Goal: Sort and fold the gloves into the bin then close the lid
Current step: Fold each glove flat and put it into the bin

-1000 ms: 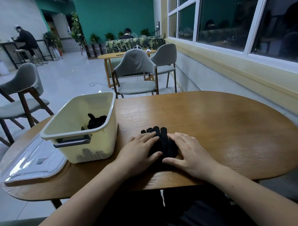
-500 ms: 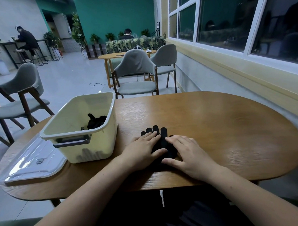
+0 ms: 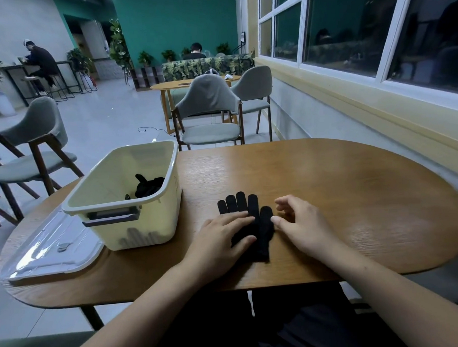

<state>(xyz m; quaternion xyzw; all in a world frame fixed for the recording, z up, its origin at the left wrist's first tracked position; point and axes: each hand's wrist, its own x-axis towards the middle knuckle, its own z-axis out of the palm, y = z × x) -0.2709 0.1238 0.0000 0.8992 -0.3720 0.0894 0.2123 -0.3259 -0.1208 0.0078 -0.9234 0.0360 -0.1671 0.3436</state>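
Observation:
Black gloves (image 3: 255,224) lie flat on the wooden table (image 3: 341,194), fingers pointing away from me. My left hand (image 3: 220,242) rests flat on their left half with straight fingers. My right hand (image 3: 301,222) sits just right of the gloves, fingers loosely bent, thumb tip touching the glove's edge. A cream bin (image 3: 124,196) stands to the left, holding another black glove (image 3: 148,186). The clear lid (image 3: 50,249) lies on the table left of the bin.
Grey chairs (image 3: 209,114) stand beyond the table's far edge and to the left (image 3: 30,153). A window wall runs along the right. People sit far off in the room.
My right hand has slid off the gloves to the right, baring their right side and thumb. My left hand stays pressed on them.

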